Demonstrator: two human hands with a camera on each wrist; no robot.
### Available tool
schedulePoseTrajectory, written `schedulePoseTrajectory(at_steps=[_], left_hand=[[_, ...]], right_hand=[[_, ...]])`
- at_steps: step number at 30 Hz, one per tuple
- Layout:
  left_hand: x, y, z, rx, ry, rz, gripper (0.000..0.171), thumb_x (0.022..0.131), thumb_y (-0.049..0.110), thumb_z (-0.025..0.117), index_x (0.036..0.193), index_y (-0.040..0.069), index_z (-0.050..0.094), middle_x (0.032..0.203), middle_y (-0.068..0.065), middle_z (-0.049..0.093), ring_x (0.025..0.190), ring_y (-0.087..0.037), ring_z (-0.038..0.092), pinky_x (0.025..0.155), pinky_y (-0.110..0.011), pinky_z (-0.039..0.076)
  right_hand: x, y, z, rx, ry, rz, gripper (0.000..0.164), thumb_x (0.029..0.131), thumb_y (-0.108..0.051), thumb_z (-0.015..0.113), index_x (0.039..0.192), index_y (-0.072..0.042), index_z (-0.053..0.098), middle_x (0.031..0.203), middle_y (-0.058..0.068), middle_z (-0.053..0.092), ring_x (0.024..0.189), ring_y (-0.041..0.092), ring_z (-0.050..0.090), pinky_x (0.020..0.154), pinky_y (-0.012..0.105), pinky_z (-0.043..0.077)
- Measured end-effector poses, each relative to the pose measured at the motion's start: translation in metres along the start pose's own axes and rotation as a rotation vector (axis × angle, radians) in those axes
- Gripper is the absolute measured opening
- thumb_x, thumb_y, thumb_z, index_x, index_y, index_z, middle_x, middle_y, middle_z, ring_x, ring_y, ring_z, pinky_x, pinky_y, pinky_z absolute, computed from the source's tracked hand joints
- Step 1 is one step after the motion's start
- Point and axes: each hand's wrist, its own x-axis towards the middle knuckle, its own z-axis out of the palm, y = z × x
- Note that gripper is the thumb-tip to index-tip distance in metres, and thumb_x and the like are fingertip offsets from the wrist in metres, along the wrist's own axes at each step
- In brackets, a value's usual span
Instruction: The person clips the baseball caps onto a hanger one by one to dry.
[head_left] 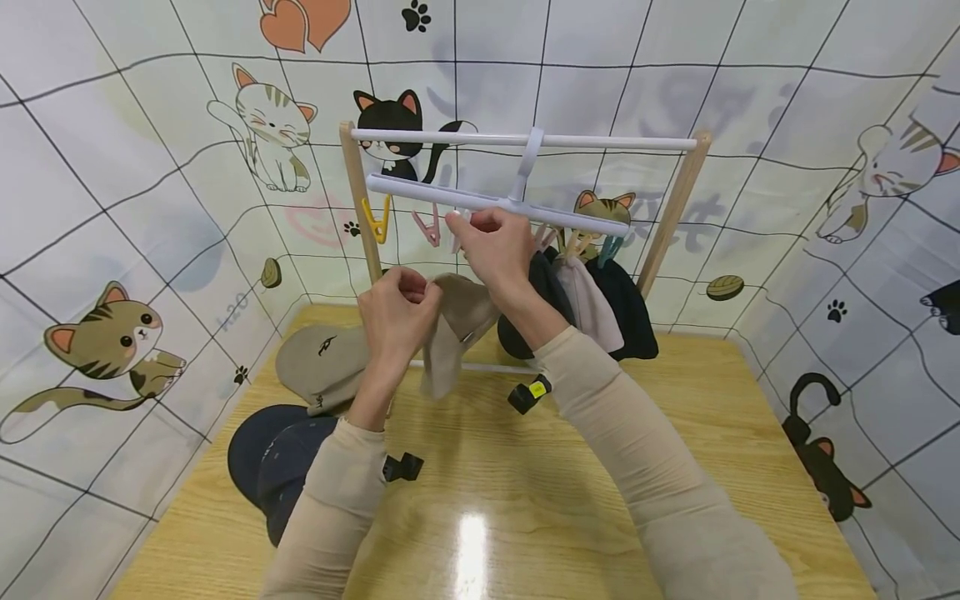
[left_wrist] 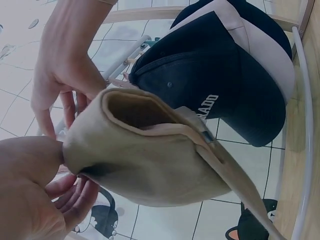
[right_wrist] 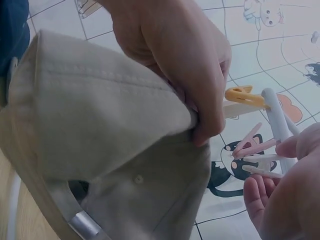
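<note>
A beige baseball cap hangs from my left hand, which pinches its cloth near the top. The cap is tilted, with its strap and metal buckle showing. My right hand is raised to the lilac hanger and pinches a pale clothespin between thumb and fingers. That clothespin's prongs point toward the cap but stand apart from it. To the left on the hanger are a pink clothespin and a yellow clothespin, both holding nothing.
The hanger hooks onto the rack's white rod. Clipped at its right are a dark cap, a pale pink cap and a black cap. On the table lie another beige cap and a navy cap.
</note>
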Motion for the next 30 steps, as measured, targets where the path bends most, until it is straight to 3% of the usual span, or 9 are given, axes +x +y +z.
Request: schedulePoseTrajectory(at_steps=[2, 5, 9, 11, 20, 30], left_hand=[[0.001, 0.001, 0.003, -0.005, 0.032, 0.008, 0.015, 0.093, 0.017, 0.076, 0.091, 0.003, 0.08, 0.084, -0.014, 0.084, 0.072, -0.029, 0.082, 0.072, -0.044, 0.063], [0.001, 0.003, 0.009, -0.017, 0.073, 0.037, 0.015, 0.093, 0.017, 0.076, 0.09, 0.003, 0.08, 0.082, -0.014, 0.084, 0.071, -0.03, 0.082, 0.072, -0.047, 0.063], [0.001, 0.005, 0.017, -0.027, 0.126, 0.082, 0.016, 0.093, 0.018, 0.075, 0.09, 0.003, 0.08, 0.079, -0.015, 0.082, 0.069, -0.031, 0.08, 0.072, -0.049, 0.062], [0.001, 0.007, 0.02, -0.036, 0.147, 0.095, 0.016, 0.094, 0.017, 0.075, 0.089, 0.002, 0.079, 0.078, -0.015, 0.082, 0.069, -0.031, 0.08, 0.071, -0.049, 0.061], [0.001, 0.012, 0.028, 0.02, 0.189, 0.152, 0.015, 0.094, 0.017, 0.075, 0.087, 0.005, 0.077, 0.079, -0.014, 0.08, 0.07, -0.031, 0.077, 0.069, -0.046, 0.06], [0.001, 0.011, 0.036, -0.002, 0.258, 0.22, 0.014, 0.093, 0.013, 0.074, 0.085, 0.002, 0.073, 0.077, -0.016, 0.076, 0.068, -0.033, 0.074, 0.066, -0.047, 0.059]], right_hand=[[0.001, 0.0, 0.0, 0.045, -0.006, 0.017, 0.028, 0.095, -0.035, 0.09, 0.097, -0.008, 0.084, 0.084, -0.001, 0.075, 0.069, 0.013, 0.073, 0.062, 0.026, 0.054], [0.001, 0.001, 0.0, 0.086, -0.008, 0.033, 0.027, 0.094, -0.033, 0.092, 0.095, -0.007, 0.085, 0.082, -0.002, 0.076, 0.071, 0.025, 0.08, 0.062, 0.025, 0.057], [0.001, 0.001, 0.0, 0.085, -0.007, 0.047, 0.029, 0.094, -0.034, 0.093, 0.095, -0.006, 0.085, 0.083, 0.004, 0.079, 0.072, 0.025, 0.081, 0.066, 0.027, 0.06], [0.001, 0.001, 0.0, 0.082, -0.008, 0.053, 0.029, 0.094, -0.034, 0.093, 0.096, -0.006, 0.085, 0.085, 0.008, 0.081, 0.068, 0.016, 0.079, 0.067, 0.028, 0.06], [0.0, 0.002, -0.001, 0.079, 0.006, 0.053, 0.029, 0.095, -0.035, 0.092, 0.098, -0.006, 0.086, 0.086, 0.015, 0.082, 0.081, 0.035, 0.082, 0.071, 0.029, 0.059], [0.0, 0.003, 0.003, 0.081, 0.056, 0.041, 0.028, 0.095, -0.034, 0.092, 0.09, -0.008, 0.085, 0.074, 0.001, 0.076, 0.066, 0.016, 0.074, 0.061, 0.027, 0.053]])
